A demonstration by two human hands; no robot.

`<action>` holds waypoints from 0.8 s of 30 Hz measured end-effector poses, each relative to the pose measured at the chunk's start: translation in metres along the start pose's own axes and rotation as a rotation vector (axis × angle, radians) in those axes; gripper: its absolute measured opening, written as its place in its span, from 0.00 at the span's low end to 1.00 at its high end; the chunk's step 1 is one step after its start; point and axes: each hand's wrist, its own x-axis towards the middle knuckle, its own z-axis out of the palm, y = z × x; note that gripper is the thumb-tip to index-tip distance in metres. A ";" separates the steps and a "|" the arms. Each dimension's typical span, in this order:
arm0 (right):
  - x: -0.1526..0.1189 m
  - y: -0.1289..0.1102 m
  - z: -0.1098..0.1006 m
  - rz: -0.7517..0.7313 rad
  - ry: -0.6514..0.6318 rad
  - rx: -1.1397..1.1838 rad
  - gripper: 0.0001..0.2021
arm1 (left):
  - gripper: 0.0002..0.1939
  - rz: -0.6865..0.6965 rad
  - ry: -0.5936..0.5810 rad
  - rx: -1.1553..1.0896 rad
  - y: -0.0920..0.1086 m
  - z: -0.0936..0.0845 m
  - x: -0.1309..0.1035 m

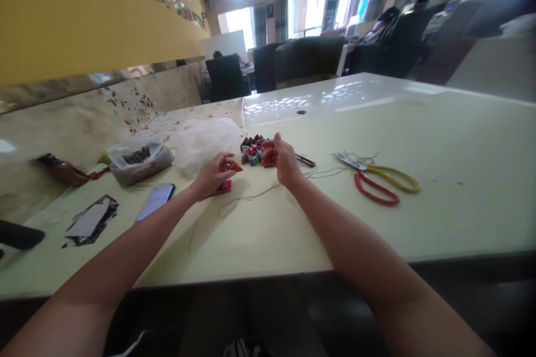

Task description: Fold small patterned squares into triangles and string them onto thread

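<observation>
My left hand (214, 174) is raised just above the table, its fingertips pinching a small red piece of cloth (237, 167). Under it lies a flat dark-red piece of cloth (223, 187). My right hand (285, 162) is a little apart on the right, side-on, with the fingers curled towards the left hand. What those fingers hold, if anything, is too small to make out. Behind and between the hands sits a heap of small multicoloured cloth pieces (251, 148). A thin thread (251, 198) trails over the table under my right hand.
Scissors (379, 179) with red and yellow handles lie right, beside a narrow dark tool (305, 160). Left are white stuffing (207, 142), a plastic bag of dried bits (140, 162), a phone (154, 202) and a dark-edged packet (92, 220). Chairs (310, 61) stand beyond the table.
</observation>
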 end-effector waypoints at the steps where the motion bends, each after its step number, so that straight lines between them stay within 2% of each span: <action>1: 0.002 0.000 -0.002 0.005 0.017 0.000 0.34 | 0.28 -0.015 0.006 0.044 -0.007 -0.001 0.008; 4: 0.007 -0.003 -0.007 0.013 0.076 0.005 0.34 | 0.32 -0.088 0.029 0.140 -0.025 -0.006 0.025; 6: 0.010 -0.006 -0.011 0.001 0.113 0.012 0.33 | 0.34 -0.127 0.030 0.155 -0.031 -0.010 0.028; 11: 0.017 -0.013 -0.019 -0.079 0.183 0.013 0.29 | 0.33 -0.178 0.081 0.301 -0.030 -0.019 0.019; 15: 0.020 -0.015 -0.024 -0.090 0.217 0.022 0.27 | 0.33 -0.220 0.078 0.426 -0.026 -0.013 0.021; 21: 0.020 -0.016 -0.025 -0.082 0.218 0.001 0.25 | 0.39 -0.238 -0.011 0.199 -0.012 0.014 0.040; 24: 0.021 -0.015 -0.028 -0.100 0.230 -0.022 0.24 | 0.36 -0.198 0.065 0.169 -0.002 0.012 0.040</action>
